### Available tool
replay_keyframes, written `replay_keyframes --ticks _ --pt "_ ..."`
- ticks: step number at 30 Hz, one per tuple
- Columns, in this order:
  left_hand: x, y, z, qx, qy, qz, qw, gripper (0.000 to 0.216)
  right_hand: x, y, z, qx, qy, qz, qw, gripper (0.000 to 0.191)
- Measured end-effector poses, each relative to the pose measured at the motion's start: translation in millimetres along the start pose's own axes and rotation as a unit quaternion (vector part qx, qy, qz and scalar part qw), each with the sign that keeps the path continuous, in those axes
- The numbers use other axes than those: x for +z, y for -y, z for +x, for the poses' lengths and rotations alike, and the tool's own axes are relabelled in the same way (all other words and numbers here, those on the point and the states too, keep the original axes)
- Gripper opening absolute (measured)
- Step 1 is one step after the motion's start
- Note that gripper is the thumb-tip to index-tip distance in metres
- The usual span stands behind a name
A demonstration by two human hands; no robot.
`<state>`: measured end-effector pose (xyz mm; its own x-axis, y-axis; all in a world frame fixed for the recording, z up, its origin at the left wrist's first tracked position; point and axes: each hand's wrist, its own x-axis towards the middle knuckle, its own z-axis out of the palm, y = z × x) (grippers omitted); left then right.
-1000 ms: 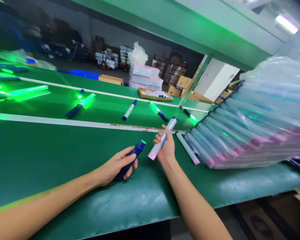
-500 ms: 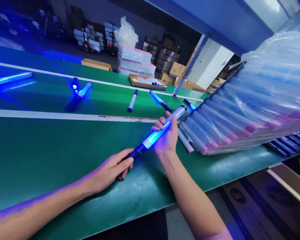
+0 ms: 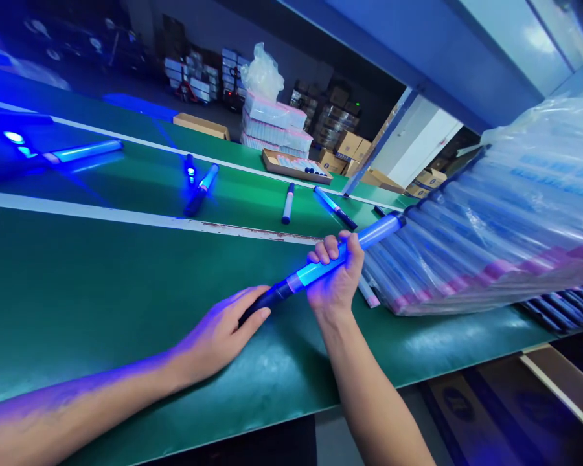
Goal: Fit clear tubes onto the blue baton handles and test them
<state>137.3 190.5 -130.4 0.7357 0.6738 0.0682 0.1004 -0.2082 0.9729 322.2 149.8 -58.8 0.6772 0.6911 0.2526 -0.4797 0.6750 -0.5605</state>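
A light stick [image 3: 315, 272] with a glowing blue tube and a dark handle slants up to the right above the green table [image 3: 126, 291]. My left hand [image 3: 236, 323] grips its dark handle at the lower end. Around the lit tube wrap the fingers of my right hand [image 3: 337, 275]. The stick's dark end cap is close to the large plastic-wrapped bundle of tubes [image 3: 495, 220], and I cannot tell whether they touch. A loose tube [image 3: 368, 288] with a pink end lies beside that bundle.
Several more sticks lie along the belt beyond, among them a lit stick [image 3: 90, 150], an unlit stick [image 3: 288, 203] and another lit one [image 3: 335, 207]. Behind stand a shallow carton [image 3: 296, 167] and stacked packs [image 3: 274, 123]. Dark handles [image 3: 568, 307] lie under the bundle's right side.
My right hand's fingers have closed more around the lit tube. The view has shifted left, and sticks on the belt appear further right. A bright blue light has appeared at far left.
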Motion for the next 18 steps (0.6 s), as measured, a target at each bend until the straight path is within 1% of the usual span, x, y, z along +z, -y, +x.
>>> replay_keyframes --ticks 1,2,3,6,9,11,13,15,16,18 --pt "1.4 -1.3 -1.2 0.024 -0.038 0.016 0.999 0.045 0.8 -0.8 -0.5 -0.002 -0.017 0.001 1.000 0.020" --pt "2.5 -2.6 -2.2 0.037 -0.062 0.026 0.997 0.044 1.5 -1.5 -1.1 -0.001 -0.031 0.003 1.000 0.022" --pt "3.2 -3.9 -3.0 0.040 -0.071 0.030 0.996 0.044 2.1 -2.1 -1.6 0.006 -0.040 0.008 0.999 0.024" --pt "3.0 -5.0 -4.1 0.031 -0.057 0.019 0.998 0.043 3.0 -2.9 -3.1 0.042 -0.041 0.020 0.998 0.031" --pt "0.1 -1.5 -4.7 0.045 -0.037 -0.006 0.998 0.040 3.8 -2.4 -4.1 0.070 -0.021 0.032 0.997 0.034" --pt "-1.6 1.8 -5.2 0.029 -0.006 -0.028 0.999 0.039 4.0 -1.5 -4.2 0.084 -0.002 0.049 0.995 0.033" --pt "-2.1 3.7 -5.6 -0.028 0.057 -0.079 0.995 0.042 3.4 -0.1 -4.2 0.095 0.014 0.072 0.993 0.031" --pt "-1.4 3.1 -5.5 -0.086 0.122 -0.160 0.976 0.043 2.0 1.7 -4.4 0.101 0.029 0.091 0.990 0.028" --pt "-0.8 1.9 -5.3 -0.102 0.148 -0.201 0.963 0.041 1.4 2.7 -4.6 0.102 0.037 0.099 0.989 0.027" --pt "0.1 -1.6 -4.5 -0.112 0.176 -0.268 0.941 0.035 0.7 4.7 -5.4 0.101 0.052 0.109 0.987 0.025"
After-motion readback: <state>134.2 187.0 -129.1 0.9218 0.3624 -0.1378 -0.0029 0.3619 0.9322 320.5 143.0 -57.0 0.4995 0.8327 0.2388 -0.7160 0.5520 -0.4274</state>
